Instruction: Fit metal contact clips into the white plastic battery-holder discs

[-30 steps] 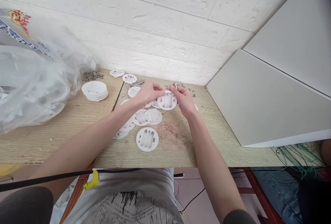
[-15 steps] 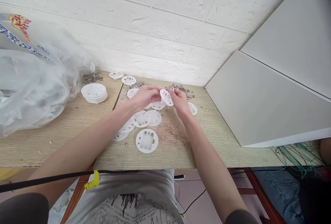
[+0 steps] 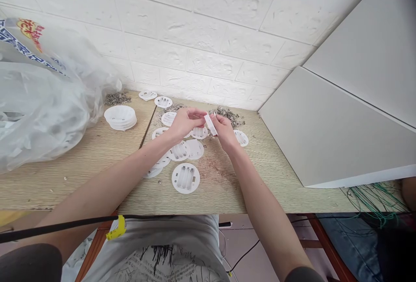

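Note:
A round white plastic piece [image 3: 211, 124] is held above the table, turned nearly edge-on. My right hand [image 3: 224, 129] grips its right side, fingers closed round it. At its left edge, my left hand [image 3: 188, 121] pinches with thumb and fingertips. Several similar white discs with battery slots lie under and before my hands, one nearest me [image 3: 186, 178] on its own. Small metal pieces [image 3: 227, 115] are heaped behind my right hand, and more [image 3: 170, 109] lie behind my left.
A stack of white discs [image 3: 120, 117] stands at the left beside a large plastic bag [image 3: 48, 95]. Another metal heap [image 3: 117, 98] lies behind the stack. A grey-white panel [image 3: 344, 130] leans at the right, with green wires [image 3: 373, 201] below and a black cable [image 3: 65, 224] in front.
The held white piece has turned from showing its slotted face to nearly edge-on. Both hands stay close together around it, and the view has shifted slightly.

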`<state>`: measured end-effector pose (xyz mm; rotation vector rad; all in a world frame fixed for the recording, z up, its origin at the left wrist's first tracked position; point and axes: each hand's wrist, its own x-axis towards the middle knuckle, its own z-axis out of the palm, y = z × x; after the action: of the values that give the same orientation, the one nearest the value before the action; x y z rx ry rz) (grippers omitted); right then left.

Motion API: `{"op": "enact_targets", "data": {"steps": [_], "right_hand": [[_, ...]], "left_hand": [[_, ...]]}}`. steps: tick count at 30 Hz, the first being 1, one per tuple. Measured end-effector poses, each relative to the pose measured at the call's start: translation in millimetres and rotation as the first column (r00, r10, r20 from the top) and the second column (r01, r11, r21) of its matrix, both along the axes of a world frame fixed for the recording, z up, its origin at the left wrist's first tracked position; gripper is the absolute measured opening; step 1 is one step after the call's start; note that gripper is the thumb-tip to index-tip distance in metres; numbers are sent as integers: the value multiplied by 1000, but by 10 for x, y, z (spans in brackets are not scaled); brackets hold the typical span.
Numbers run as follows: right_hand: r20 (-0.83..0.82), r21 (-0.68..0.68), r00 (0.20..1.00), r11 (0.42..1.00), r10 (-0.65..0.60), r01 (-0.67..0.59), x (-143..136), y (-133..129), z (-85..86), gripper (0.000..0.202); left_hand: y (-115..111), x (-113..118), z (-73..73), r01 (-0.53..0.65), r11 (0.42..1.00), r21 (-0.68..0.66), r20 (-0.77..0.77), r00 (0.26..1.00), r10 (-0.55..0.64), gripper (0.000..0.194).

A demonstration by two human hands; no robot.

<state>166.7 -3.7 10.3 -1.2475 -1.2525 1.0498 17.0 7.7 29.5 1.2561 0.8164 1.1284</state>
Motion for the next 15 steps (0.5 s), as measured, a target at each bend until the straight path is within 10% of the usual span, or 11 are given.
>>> {"op": "enact_targets", "data": {"steps": [15], "right_hand": [[-159,-78,987,996,35,-48,-19,-29,49,41]], "left_hand": [[8,1,-7,-79,983,163,-99,990,96,18]]}}
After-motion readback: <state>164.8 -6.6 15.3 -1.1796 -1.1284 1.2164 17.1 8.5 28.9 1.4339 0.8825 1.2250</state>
